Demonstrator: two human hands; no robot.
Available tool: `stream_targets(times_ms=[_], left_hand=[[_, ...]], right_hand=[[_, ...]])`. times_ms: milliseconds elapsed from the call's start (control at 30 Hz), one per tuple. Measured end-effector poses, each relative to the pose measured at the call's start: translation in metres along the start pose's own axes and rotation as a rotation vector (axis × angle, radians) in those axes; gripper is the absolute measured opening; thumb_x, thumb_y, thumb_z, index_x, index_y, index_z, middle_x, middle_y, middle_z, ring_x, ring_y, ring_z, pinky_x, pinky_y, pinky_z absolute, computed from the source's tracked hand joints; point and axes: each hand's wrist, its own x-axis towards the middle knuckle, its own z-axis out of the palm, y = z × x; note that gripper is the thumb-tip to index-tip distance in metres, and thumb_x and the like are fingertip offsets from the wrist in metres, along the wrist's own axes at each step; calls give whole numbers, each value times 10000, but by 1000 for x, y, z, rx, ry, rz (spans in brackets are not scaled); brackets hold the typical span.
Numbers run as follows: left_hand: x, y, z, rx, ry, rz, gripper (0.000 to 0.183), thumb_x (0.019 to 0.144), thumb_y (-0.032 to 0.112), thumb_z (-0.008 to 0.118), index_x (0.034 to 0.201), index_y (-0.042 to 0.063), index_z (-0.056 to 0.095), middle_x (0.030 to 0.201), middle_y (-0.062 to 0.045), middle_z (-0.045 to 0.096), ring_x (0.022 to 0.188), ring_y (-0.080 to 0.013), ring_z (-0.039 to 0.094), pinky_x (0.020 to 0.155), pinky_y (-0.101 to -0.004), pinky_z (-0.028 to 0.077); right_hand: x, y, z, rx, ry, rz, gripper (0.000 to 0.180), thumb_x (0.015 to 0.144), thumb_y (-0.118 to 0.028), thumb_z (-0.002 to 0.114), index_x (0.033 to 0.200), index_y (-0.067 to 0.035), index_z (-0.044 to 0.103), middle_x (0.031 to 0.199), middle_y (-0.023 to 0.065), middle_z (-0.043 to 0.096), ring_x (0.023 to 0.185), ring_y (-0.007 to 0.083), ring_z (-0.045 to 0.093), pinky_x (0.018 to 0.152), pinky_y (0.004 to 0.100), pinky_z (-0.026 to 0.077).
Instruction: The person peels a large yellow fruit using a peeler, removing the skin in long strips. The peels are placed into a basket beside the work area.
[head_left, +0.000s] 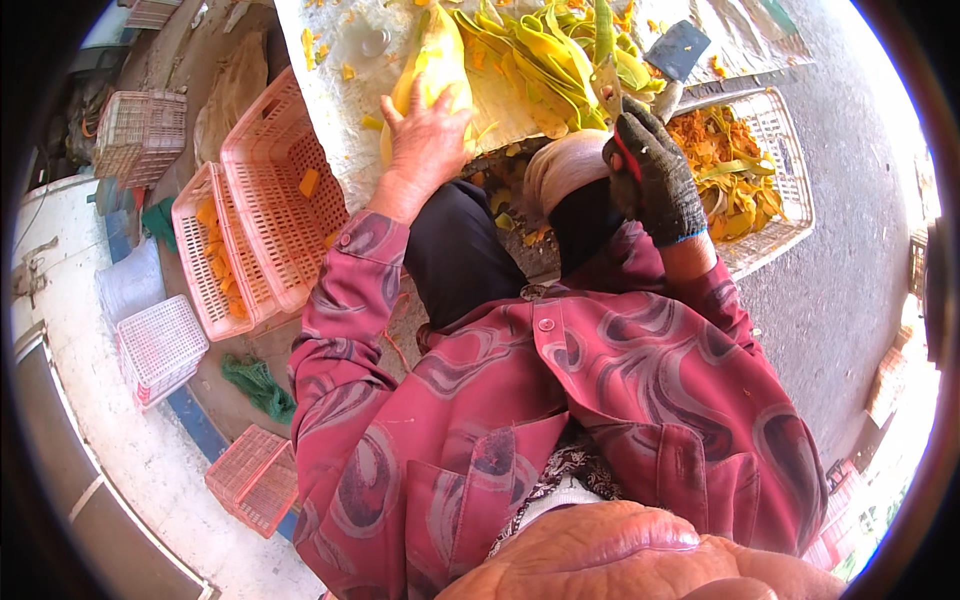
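My bare left hand (429, 139) lies with fingers spread over a long, pale yellow squash (439, 52), gripping its near part on the worktable (341, 97). In my right hand (656, 169), inside a dark knit glove, is a peeler (607, 88); some red shows at its handle. A green strip of peel (604, 30) stands at the peeler's far end. Between the squash and the peeler lies a heap of yellow-green peels (551, 64). My fingers hide part of the squash and most of the peeler's handle.
A white crate (796, 172) of orange scraps and peels (731, 169) stands at the right. Pink crates (259, 142) at the left hold orange pieces (217, 255). A dark flat piece (677, 50) lies on the table. Green netting (259, 386) is on the floor.
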Motion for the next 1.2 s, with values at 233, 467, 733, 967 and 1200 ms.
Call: stream_targets(times_ms=[233,467,733,967,1200], left_hand=[[-9,-48,16,-53,243,32,731,722,457,804,1394,243,613,1570,-61,432,1470,-296,368,1130,-620,300],[6,-76,12,-204,86,-313,969,722,604,827,1525,190,476,1524,-125,484,1373,-354,501,1097,-484,446],[23,-121,40,-1094,85,-576,992,730,550,872,1476,5,512,1413,-192,606,1307,-289,584,1099,-363,445],[24,-121,44,-944,125,-652,734,848,520,778,1344,3,621,1232,-223,701,1154,-338,671,983,-404,501],[31,-129,35,-920,29,-607,650,910,502,696,1325,7,631,1220,-241,697,1150,-381,665,987,-438,497]], right_hand=[[24,17,-28,-198,360,-55,467,1003,-267,649,1399,-26,596,986,41,650,753,96,571,653,236,486],[74,43,-76,-703,586,-167,626,909,-376,768,1404,-34,595,989,99,700,688,132,608,558,281,488],[101,20,-107,-990,750,-170,373,848,-313,689,1067,-11,680,900,221,701,846,347,701,774,447,537],[123,4,-135,-1435,799,79,383,901,-311,589,1153,-28,639,1085,292,700,1064,434,682,922,513,522],[111,13,-134,-1039,806,362,519,826,-394,781,1029,59,630,825,185,743,732,300,749,637,395,587]])
